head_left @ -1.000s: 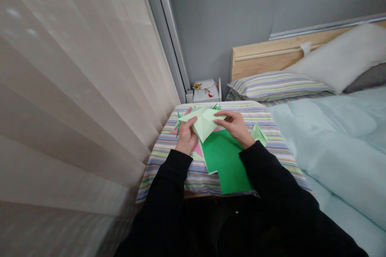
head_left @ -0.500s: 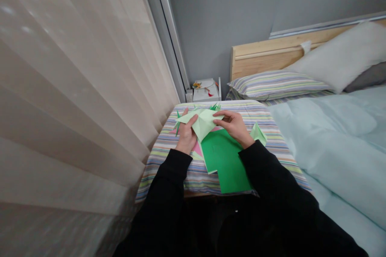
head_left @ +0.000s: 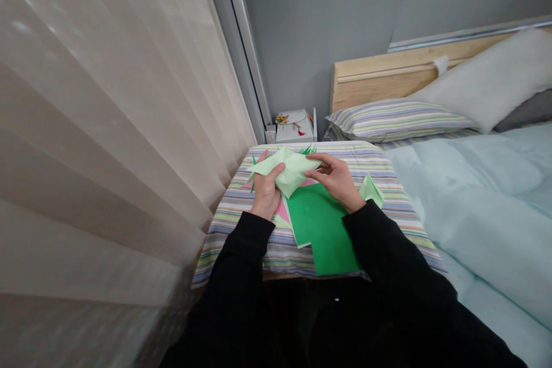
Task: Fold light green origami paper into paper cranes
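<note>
The pale green folded paper (head_left: 290, 173) was held up in both hands just above the striped cover, at lower centre of the frame, creased into points and not flat. The left hand (head_left: 266, 191) gripped its left part in a narrow pinch, thumb on top and fingers behind. The right hand (head_left: 335, 179) held its right corner between thumb and fingertips, also a narrow grip, with the fingers slightly curled.

Under the hands lay a dark green paper sheet (head_left: 322, 230), a pink paper piece (head_left: 282, 211) showing left of it, and a small pale green paper piece (head_left: 370, 192) by the right hand. Thin dark green paper points (head_left: 253, 169) stuck out behind the folded paper at its left end. All of this sat on a striped cover (head_left: 241, 238). Black sleeves (head_left: 388, 247) ran up from the bottom of the frame.

A pale blue duvet (head_left: 474, 213) filled the right side, with a striped pillow (head_left: 397, 121) and white pillow (head_left: 487, 80) against a wooden headboard (head_left: 379, 77) at upper right. A sheer curtain (head_left: 107, 126) hung along the left. A white box (head_left: 295, 128) stood at top centre, by a grey wall (head_left: 319, 29).
</note>
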### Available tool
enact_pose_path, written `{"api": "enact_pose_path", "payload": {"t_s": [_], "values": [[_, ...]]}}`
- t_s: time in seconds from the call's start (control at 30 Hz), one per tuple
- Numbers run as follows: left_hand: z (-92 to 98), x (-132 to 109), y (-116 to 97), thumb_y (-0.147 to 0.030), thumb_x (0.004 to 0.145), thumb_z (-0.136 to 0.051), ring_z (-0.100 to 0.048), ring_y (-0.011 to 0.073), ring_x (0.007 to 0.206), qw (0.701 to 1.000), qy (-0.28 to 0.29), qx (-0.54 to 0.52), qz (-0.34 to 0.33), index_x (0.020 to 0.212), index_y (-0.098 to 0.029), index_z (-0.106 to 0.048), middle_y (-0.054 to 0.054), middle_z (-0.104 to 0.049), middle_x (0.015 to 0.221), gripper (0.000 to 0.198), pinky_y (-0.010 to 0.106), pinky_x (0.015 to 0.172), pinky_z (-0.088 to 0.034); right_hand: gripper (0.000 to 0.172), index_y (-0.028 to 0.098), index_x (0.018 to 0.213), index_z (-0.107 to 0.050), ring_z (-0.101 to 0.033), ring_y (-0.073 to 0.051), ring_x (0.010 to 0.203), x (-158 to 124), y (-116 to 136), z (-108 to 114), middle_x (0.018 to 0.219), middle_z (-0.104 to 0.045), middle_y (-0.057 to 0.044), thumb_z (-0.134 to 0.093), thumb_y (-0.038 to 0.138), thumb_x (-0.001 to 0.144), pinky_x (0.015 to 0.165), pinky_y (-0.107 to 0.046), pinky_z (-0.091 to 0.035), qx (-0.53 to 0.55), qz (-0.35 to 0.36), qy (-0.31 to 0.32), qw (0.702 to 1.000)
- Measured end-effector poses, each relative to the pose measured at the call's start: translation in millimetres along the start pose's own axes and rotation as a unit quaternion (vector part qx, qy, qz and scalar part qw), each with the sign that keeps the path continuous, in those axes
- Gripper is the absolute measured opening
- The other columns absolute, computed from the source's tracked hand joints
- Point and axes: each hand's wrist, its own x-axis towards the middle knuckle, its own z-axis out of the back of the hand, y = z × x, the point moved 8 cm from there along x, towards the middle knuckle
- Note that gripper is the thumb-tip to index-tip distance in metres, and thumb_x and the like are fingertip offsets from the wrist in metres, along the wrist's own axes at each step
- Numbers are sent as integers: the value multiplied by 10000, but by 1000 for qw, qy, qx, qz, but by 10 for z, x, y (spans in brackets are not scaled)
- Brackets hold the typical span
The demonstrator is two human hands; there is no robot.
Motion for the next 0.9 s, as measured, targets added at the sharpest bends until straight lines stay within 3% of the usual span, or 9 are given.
{"api": "enact_pose_path", "payload": {"t_s": [0.17,0.4,0.63,0.9], "values": [[-3,-1,8,-98,621,-871,-727,258,1113,1000,6,-16,7,1432,-281,-543,77,-728,1311,894,364,991,-560,389,250,1018,-765,-692,-229,888,13,39,17,1078,-769,-53,-894,346,664,788,-381,-594,20,3,-9,1000],[-91,-39,12,-118,619,-900,-728,294,1126,999,51,-10,2,1387,-243,-602,100,-763,1244,834,409,1012,-555,504,244,1130,-685,-708,-223,786,36,-26,76,954,-761,-38,-868,379,679,712,-373,-596,32,-18,-34,999],[60,3,48,-151,566,-921,-767,273,944,1000,-17,3,4,1254,-180,-699,91,-814,1039,723,398,921,-593,395,236,1030,-653,-686,-204,754,69,-95,158,814,-727,-2,-833,319,688,735,-358,-562,8,-8,-66,998],[19,17,120,-183,634,-868,-757,292,1055,999,8,-28,46,1273,-185,-678,95,-804,1104,667,423,1007,-569,242,247,982,-729,-677,-258,986,64,28,132,1043,-751,-55,-749,320,753,827,-394,-557,-26,22,-46,998]]}}
